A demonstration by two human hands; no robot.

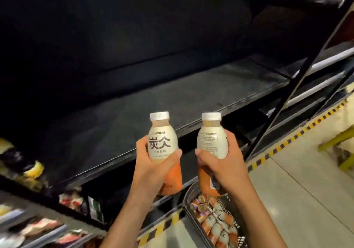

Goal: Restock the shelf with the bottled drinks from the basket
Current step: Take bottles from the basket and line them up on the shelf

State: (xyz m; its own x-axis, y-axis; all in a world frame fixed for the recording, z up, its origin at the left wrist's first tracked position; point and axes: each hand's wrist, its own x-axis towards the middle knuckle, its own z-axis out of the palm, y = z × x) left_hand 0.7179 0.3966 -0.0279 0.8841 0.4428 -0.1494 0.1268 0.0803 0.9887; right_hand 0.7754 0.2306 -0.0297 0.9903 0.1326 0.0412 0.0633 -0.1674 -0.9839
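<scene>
My left hand [153,168] grips a bottled drink [162,142] with a white cap, cream label and orange base, held upright. My right hand [223,162] grips a second bottle of the same kind [209,140], its printed back label facing me. Both bottles hover side by side just in front of the dark shelf [162,102], whose board is bare. Below my right forearm stands the dark basket [188,207], holding several more of these bottles lying on their sides.
Lower shelves at the left carry packaged goods [70,200] and yellow packs [35,170]. A black shelf upright [298,79] slants at the right. Yellow-black hazard tape [287,142] runs along the pale floor, and a yellow frame [337,142] stands at far right.
</scene>
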